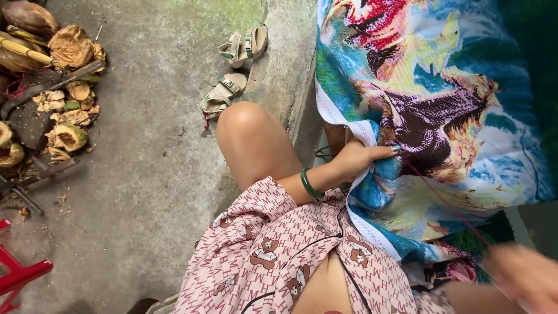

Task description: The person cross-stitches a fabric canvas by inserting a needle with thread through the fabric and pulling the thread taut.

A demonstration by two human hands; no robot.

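A stitch is judged mid-pull – the embroidered cloth (442, 104), draped over the lap, is pinched at its white edge by the left hand (357, 158), while a red thread (447, 203) is drawn taut by the blurred right hand (523, 276), its grip unreadable – steady tension being called for next.

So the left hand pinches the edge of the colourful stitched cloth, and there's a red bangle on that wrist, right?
Not quite: the bangle is green, not red. The rest holds. In the head view, the left hand pinches the edge of the colourful stitched cloth, and the bangle sits on that wrist.
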